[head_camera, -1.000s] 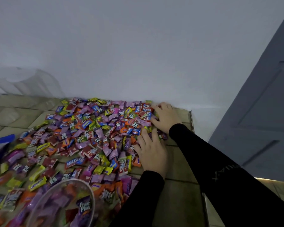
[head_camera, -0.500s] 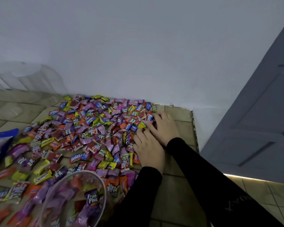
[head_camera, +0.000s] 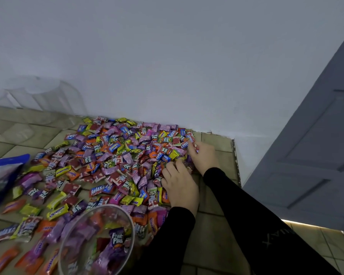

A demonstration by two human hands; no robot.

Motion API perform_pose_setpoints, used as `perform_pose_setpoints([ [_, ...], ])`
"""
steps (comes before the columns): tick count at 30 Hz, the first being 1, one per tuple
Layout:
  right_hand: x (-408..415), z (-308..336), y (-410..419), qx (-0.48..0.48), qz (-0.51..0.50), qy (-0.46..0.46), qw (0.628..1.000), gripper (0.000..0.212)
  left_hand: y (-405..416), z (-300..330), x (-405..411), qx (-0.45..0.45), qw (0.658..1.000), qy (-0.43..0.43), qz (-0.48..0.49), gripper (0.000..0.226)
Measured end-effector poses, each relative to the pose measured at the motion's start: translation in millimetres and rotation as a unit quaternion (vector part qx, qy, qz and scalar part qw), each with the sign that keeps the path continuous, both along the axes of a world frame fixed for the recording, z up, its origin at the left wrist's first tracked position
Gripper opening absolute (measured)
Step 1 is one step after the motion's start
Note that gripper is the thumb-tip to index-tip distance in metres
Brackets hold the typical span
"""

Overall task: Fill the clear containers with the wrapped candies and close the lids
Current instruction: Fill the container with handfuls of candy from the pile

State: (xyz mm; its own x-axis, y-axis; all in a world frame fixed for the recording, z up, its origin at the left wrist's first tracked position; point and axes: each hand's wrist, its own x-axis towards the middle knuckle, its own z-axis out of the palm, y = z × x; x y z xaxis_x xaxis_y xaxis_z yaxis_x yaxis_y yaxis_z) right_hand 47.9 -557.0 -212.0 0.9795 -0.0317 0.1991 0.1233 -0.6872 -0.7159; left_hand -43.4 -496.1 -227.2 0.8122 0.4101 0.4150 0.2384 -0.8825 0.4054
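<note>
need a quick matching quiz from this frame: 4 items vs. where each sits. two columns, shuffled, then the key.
Items:
1. clear container
2. blue bag
3. right hand
4. empty clear containers

Places:
A. far left, by the wall
B. bottom centre, candies inside
C. left edge of the tiled surface
D. right edge of the candy pile, near the far corner

Pairs: 1-B, 2-C, 3-D, 4-A

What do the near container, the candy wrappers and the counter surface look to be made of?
Near container: clear, glossy plastic by the look; candies show through its wall, though glass can't be ruled out.
Candy wrappers: thin printed plastic or foil film, shiny, with crimped ends.
Counter surface: beige ceramic-looking tiles with dark grout lines and a dull sheen.
</note>
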Motion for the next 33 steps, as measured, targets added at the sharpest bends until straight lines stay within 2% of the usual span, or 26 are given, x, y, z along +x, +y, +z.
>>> perform_pose_setpoints([
  [8,-9.0,8.7,13.2,0.179,-0.1,0.004,0.979,0.055,3.3,14.3,-6.4,-0.002,1.0,-0.027,-0.011,0.032],
  [13,-19.7,18.9,16.9,0.265,-0.115,0.038,0.957,0.055,6.1,24.1,-13.7,0.002,0.999,-0.037,-0.018,0.03],
  [18,-33.8,28.8,12.5,0.319,-0.153,0.042,0.934,0.05,7.2,28.4,-19.3,0.023,0.999,-0.017,-0.018,0.029],
  [22,-45.3,35.6,10.0,0.348,-0.17,0.051,0.921,0.049,8.4,37.9,-27.4,0.028,0.998,0.008,-0.054,0.028],
  [25,-55.5,45.3,8.5,0.371,-0.186,0.055,0.908,0.056,8.7,48.8,-32.4,0.005,0.995,-0.005,-0.1,0.032],
  [27,-62.9,53.8,5.4,0.39,-0.187,0.062,0.899,0.062,9.5,58.3,-36.0,-0.044,0.99,-0.004,-0.137,0.032],
  [29,-70.7,63.8,2.1,0.414,-0.188,0.073,0.888,0.056,8.7,70.0,-38.3,-0.09,0.981,0.033,-0.167,0.032],
  [33,-84.0,80.7,1.3,0.418,-0.203,0.04,0.885,0.051,8.1,98.8,-50.6,-0.135,0.972,0.015,-0.192,0.026],
])
